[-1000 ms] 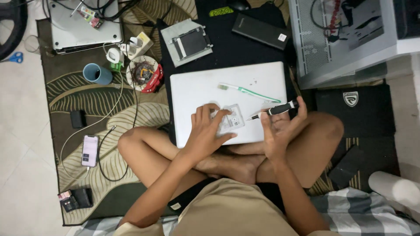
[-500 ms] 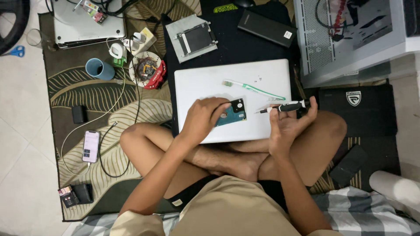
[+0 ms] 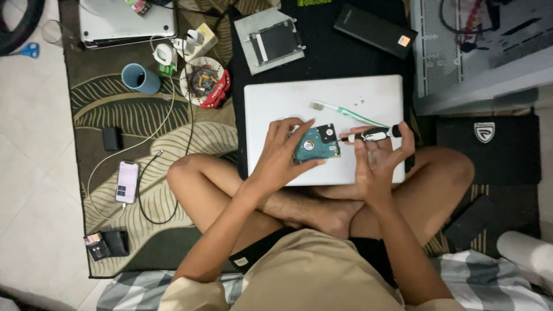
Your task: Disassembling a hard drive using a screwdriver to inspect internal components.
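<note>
The scene is recorded by a single head-worn camera, pointed almost straight down from above the seated person. The crossed legs and torso are seen at the near edge of the frame, and the closed white laptop (image 3: 322, 109) is seen at the centre. Floor tiles at the left, a patterned rug (image 3: 150, 150) and a grey case at the far right are taken in. No second view is provided, so nothing is shared.

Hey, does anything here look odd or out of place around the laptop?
Yes, a green toothbrush lies on the closed white laptop, an unusual item among the electronics. The hard drive under the left hand sits circuit-board side up, while the right hand holds a screwdriver beside it.
</note>
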